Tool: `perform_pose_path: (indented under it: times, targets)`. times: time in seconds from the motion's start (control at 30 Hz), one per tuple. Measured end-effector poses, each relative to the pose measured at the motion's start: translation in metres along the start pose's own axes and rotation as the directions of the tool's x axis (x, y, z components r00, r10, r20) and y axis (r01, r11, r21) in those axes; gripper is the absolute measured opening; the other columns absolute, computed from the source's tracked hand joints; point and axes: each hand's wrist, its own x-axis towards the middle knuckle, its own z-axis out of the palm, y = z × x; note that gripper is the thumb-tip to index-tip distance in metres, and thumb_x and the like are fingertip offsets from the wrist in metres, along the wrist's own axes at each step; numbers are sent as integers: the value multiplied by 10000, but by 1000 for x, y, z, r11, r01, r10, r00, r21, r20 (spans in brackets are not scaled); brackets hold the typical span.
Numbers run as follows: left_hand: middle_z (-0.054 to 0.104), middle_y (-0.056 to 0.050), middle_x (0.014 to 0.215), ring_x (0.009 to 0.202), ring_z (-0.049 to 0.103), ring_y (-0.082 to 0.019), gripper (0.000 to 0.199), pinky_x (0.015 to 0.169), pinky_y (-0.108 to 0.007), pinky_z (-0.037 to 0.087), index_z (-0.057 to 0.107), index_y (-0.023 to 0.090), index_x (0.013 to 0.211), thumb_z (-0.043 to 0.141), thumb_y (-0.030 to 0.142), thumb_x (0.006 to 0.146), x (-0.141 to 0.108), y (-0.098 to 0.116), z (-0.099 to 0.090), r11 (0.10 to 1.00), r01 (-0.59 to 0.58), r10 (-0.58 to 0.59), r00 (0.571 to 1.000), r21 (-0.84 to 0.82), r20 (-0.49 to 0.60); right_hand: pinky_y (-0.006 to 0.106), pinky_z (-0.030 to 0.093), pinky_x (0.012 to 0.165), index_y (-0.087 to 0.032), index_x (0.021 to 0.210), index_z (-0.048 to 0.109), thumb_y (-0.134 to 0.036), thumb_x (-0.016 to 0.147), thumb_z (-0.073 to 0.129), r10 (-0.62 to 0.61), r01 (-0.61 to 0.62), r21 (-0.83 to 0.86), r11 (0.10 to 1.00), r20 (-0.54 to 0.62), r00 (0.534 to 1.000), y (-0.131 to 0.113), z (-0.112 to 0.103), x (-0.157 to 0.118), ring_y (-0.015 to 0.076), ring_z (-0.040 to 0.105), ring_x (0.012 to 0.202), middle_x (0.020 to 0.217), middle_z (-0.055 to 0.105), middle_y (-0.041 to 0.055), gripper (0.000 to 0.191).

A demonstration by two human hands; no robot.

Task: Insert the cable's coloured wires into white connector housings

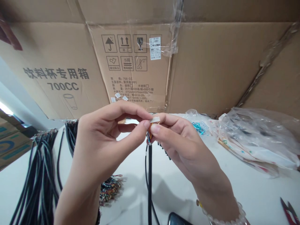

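Note:
A small white connector [155, 119] is held up at the centre, with thin coloured wires [149, 133] running down from it into a black cable [150, 175]. My left hand [110, 134] pinches the connector's left end and the wires between thumb and forefinger. From the other side, my right hand [185, 140] pinches the wires just under the connector, its thumb lying across them. The cable hangs below both hands toward the bottom edge. Fingertips cover part of the wires.
Bundled black cables [39, 175] lie at the left, and frayed wire ends [111, 189] below my left hand. Cardboard boxes [138, 18] stand behind the white table [201, 206]. Plastic bags [255, 137] and red-handled scissors [289, 212] are at the right; a phone [177, 218] is at the bottom.

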Motion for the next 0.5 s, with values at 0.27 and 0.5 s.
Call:
perform_pose_path:
  times: [0.27, 0.5]
  targets:
    - [715, 92, 768, 679, 678, -47, 216, 615, -63, 575, 756, 301, 833, 724, 91, 797, -2, 6, 2, 999, 36, -37, 999, -36, -19, 102, 498, 730, -171, 787, 679, -90, 819, 750, -20, 24, -72, 997, 54, 998, -5, 0, -4, 35, 576, 742, 758, 608, -39, 112]
    - [734, 74, 815, 744, 700, -76, 205, 668, -106, 600, 758, 299, 830, 711, 101, 805, -3, 4, 2, 998, 48, -48, 999, -37, 2, 115, 494, 741, -181, 772, 660, -223, 879, 730, -34, 40, -93, 995, 68, 997, -4, -3, -1, 37, 564, 749, 777, 600, -33, 134]
